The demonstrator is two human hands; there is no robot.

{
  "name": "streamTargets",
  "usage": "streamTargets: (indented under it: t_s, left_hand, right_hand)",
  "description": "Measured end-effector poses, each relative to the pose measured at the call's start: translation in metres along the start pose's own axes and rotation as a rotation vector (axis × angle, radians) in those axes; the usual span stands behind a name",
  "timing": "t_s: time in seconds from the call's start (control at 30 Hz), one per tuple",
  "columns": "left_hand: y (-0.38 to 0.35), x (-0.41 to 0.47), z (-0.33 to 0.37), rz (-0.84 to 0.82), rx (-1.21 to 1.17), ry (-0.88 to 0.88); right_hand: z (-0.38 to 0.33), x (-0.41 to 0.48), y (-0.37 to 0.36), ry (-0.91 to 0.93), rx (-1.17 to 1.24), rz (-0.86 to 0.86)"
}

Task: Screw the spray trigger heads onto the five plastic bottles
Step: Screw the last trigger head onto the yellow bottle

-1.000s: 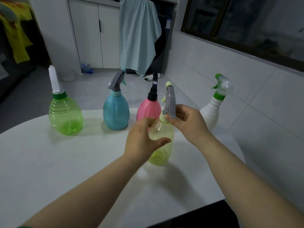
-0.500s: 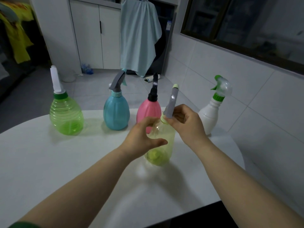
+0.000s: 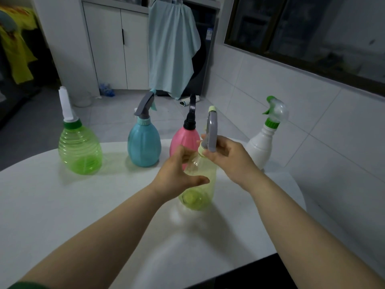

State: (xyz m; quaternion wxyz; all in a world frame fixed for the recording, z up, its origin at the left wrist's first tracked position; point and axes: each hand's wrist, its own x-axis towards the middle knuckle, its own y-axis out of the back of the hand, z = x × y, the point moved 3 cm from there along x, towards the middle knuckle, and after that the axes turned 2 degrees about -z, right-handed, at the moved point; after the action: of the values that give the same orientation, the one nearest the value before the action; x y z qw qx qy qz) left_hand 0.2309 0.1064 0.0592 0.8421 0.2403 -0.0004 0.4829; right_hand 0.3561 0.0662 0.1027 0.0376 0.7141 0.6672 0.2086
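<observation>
A pale yellow-green bottle (image 3: 199,185) stands tilted on the white table (image 3: 62,205), and my left hand (image 3: 177,175) wraps around its upper body. My right hand (image 3: 231,159) pinches the collar of a grey trigger head (image 3: 212,132) seated on that bottle's neck. Behind stand a green bottle (image 3: 80,151) with a white head, a blue bottle (image 3: 144,146) with a grey head, a pink bottle (image 3: 183,140) with a black head, partly hidden by my hands, and a white bottle (image 3: 261,146) with a clear and green head.
The table's rounded edge runs close behind the row of bottles and drops off at the right near a tiled wall (image 3: 312,113). A light blue cloth (image 3: 173,49) hangs by white cupboards (image 3: 116,46) across the floor.
The grey trigger head has turned on the yellow-green bottle's neck under my right hand. The bottle's base has shifted slightly to the left. The other bottles stay put.
</observation>
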Motion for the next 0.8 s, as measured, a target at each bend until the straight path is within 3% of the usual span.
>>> streamTargets:
  t_s: [0.13,0.3,0.47,0.6,0.7,0.8]
  left_hand:
    - [0.001,0.0,0.002,0.001,0.028,-0.001]
    - [0.0,-0.002,0.002,0.0,0.004,-0.005]
    - [0.0,-0.002,0.001,-0.017,-0.001,0.012]
    - [0.0,-0.001,0.0,-0.009,0.007,0.013]
    - [0.0,-0.001,0.0,-0.008,0.013,0.014]
    - [-0.001,-0.001,-0.001,-0.01,0.012,0.006]
  right_hand:
    - [-0.003,0.001,0.004,-0.021,0.03,-0.047]
    - [0.001,0.0,-0.008,-0.009,-0.102,0.258]
    - [0.004,-0.003,-0.005,-0.079,0.053,0.096]
    - [-0.001,-0.005,0.005,-0.014,0.148,0.022]
    - [-0.003,-0.002,0.005,0.008,0.078,0.048]
    - [-0.005,-0.001,0.0,0.059,-0.071,0.178]
